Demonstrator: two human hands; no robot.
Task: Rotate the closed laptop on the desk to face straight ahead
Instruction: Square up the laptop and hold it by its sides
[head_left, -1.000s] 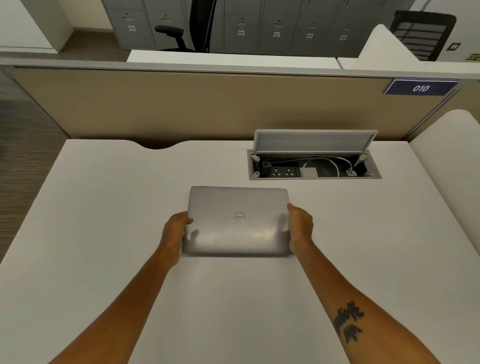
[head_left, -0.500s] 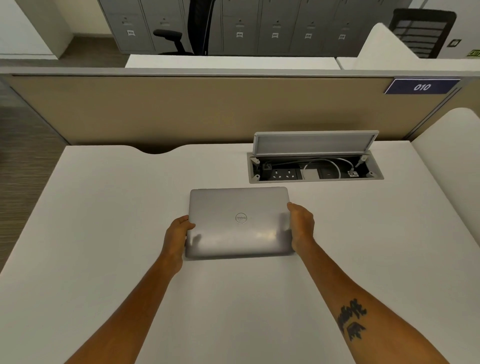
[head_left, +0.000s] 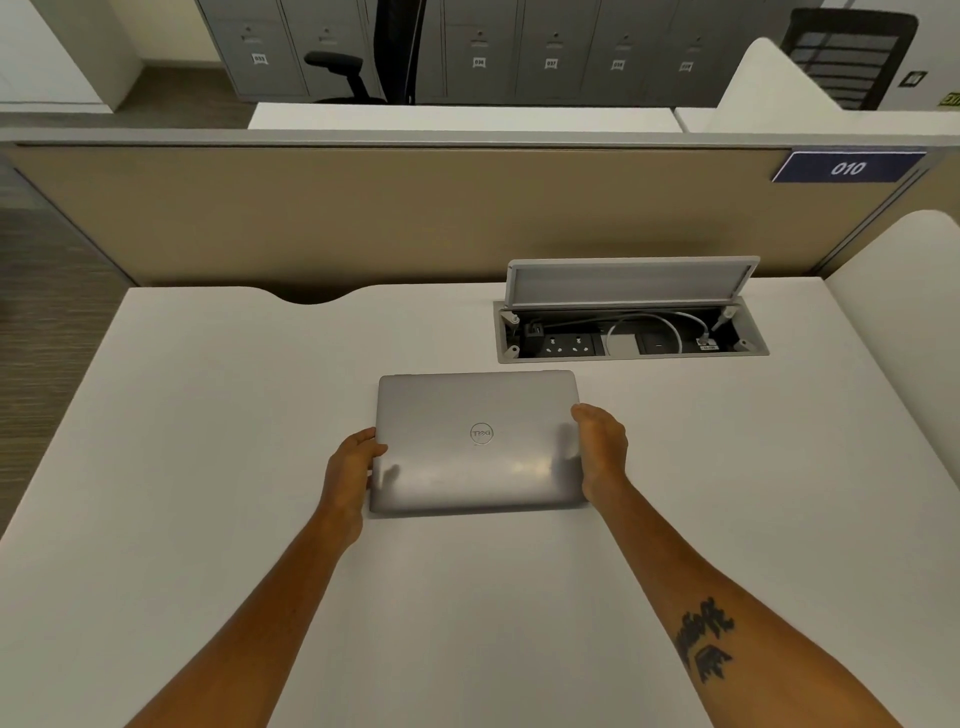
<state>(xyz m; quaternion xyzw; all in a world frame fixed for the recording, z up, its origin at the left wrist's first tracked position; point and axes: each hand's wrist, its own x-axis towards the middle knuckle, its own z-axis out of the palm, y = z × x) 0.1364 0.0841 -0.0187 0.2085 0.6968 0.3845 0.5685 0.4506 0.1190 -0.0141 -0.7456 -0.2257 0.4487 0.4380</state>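
Observation:
A closed silver laptop (head_left: 475, 441) lies flat on the white desk (head_left: 208, 441), near its middle, with its long edges almost parallel to the desk's front. Its round logo faces up. My left hand (head_left: 350, 470) grips the laptop's left edge near the front corner. My right hand (head_left: 602, 447) grips the right edge, the thumb resting along the side. Both forearms reach in from the bottom of the view.
Behind the laptop to the right, a recessed cable box (head_left: 631, 335) sits open, its lid (head_left: 628, 283) standing up, with sockets and a white cable inside. A beige partition (head_left: 363, 213) closes the desk's far side. Another desk's edge (head_left: 904, 291) curves in at right.
The laptop has turned very slightly between my hands, its right front corner swinging a little nearer to me. Both hands keep their hold on its sides.

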